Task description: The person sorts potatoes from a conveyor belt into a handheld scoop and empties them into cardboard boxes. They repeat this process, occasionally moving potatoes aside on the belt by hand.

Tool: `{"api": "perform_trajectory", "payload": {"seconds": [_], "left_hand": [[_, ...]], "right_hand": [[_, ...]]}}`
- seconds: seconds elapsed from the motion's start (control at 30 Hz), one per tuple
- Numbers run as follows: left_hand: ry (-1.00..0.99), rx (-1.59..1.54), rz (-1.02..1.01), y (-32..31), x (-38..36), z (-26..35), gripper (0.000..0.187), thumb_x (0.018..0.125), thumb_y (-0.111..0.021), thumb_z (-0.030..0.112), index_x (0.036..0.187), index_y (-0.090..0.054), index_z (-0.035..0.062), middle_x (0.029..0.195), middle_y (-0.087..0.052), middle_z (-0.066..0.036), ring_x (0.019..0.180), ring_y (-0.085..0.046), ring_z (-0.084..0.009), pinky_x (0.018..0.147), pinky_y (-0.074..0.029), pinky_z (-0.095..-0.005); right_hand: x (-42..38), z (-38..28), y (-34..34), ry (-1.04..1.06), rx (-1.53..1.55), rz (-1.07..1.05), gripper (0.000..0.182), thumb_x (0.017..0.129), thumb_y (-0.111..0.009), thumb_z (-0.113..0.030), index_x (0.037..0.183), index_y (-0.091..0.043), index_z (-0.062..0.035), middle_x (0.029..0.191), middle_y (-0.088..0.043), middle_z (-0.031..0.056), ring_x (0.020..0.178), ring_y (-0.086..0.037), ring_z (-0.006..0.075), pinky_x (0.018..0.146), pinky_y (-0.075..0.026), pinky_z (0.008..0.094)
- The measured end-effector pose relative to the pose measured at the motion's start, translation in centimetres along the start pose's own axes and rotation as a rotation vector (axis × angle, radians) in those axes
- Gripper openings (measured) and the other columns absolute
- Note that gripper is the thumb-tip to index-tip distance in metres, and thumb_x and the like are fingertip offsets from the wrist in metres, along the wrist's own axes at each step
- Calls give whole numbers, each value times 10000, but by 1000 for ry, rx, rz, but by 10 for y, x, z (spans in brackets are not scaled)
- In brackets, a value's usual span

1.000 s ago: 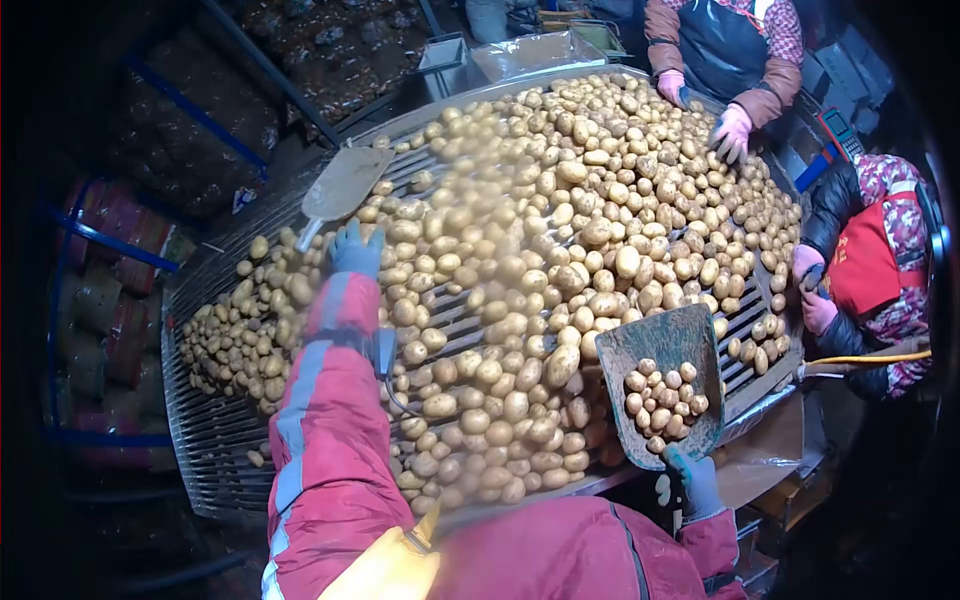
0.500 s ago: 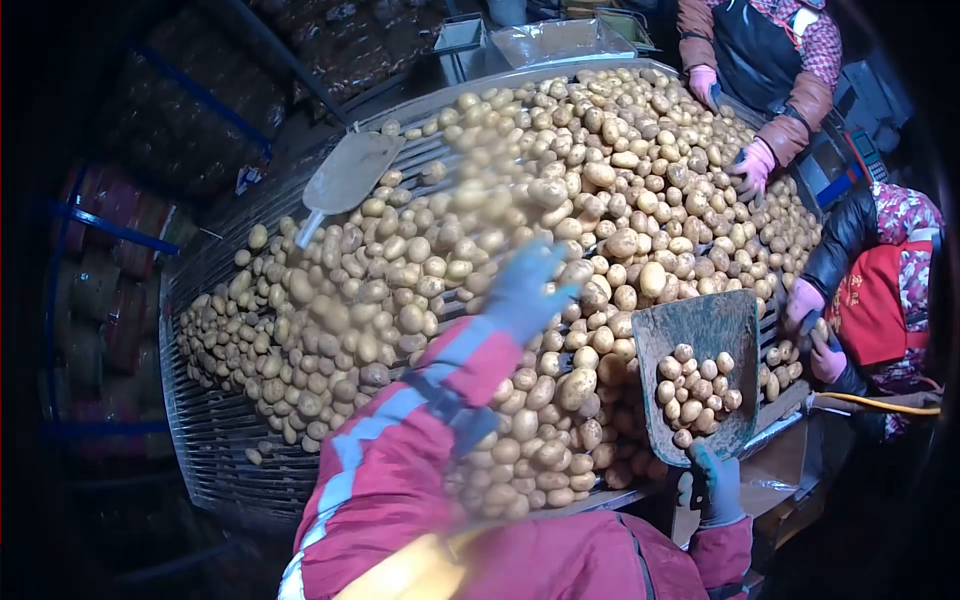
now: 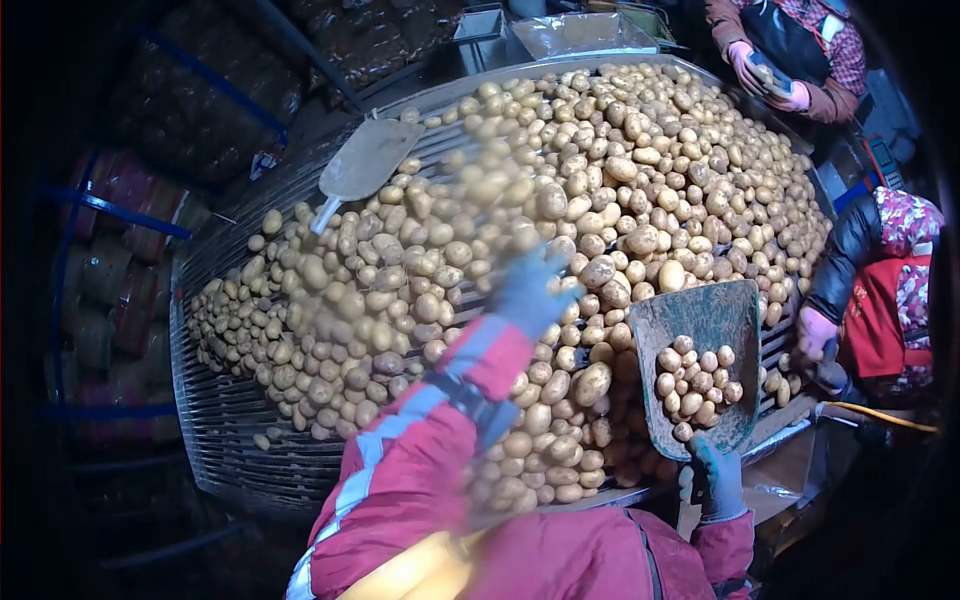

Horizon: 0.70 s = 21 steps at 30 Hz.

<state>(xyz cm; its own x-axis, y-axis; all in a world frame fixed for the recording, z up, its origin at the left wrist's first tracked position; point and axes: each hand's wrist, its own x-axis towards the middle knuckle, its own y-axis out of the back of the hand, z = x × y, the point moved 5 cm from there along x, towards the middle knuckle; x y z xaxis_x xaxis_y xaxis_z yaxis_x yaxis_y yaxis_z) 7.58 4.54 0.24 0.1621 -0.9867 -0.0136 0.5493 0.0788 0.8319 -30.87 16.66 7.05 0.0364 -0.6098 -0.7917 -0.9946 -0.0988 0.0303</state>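
Note:
A wide heap of potatoes (image 3: 620, 180) covers a slatted metal table. My left hand (image 3: 532, 292), in a blue-grey glove, reaches over the middle of the heap with thumb and fingers apart. It is blurred, and no potato shows in it. At the lower right my right hand (image 3: 722, 480), gloved in grey and teal, is wrapped round the handle end of a worn green scoop (image 3: 715, 310). Several small potatoes (image 3: 697, 385) lie in the scoop, which tilts over the heap's near right edge.
A pale scoop (image 3: 370, 158) lies at the far left on the slats (image 3: 240, 440). One co-worker's pink-gloved hands (image 3: 768, 82) are at the top right, another co-worker's hand (image 3: 815, 335) at the right edge. Metal bins (image 3: 580, 38) stand behind; a yellow cable (image 3: 880, 414) runs at right.
The view has shifted slightly. My left hand stays over the heap and my right keeps hold of the scoop. The top co-worker's hands have left the heap and come together around something potato-like.

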Motion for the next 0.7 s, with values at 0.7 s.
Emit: {"api": "perform_trajectory", "payload": {"seconds": [0.7], "left_hand": [[199,395,304,68,-48,-125,566,865,-643,560,1310,-599,214,1297,-597,-177,1189,-582,-388,992,-453,-516]], "right_hand": [[-17,13,5,0,-34,1,281,931,-688,-318,926,-690,-36,586,-626,63,388,-552,159,358,-420,265]]}}
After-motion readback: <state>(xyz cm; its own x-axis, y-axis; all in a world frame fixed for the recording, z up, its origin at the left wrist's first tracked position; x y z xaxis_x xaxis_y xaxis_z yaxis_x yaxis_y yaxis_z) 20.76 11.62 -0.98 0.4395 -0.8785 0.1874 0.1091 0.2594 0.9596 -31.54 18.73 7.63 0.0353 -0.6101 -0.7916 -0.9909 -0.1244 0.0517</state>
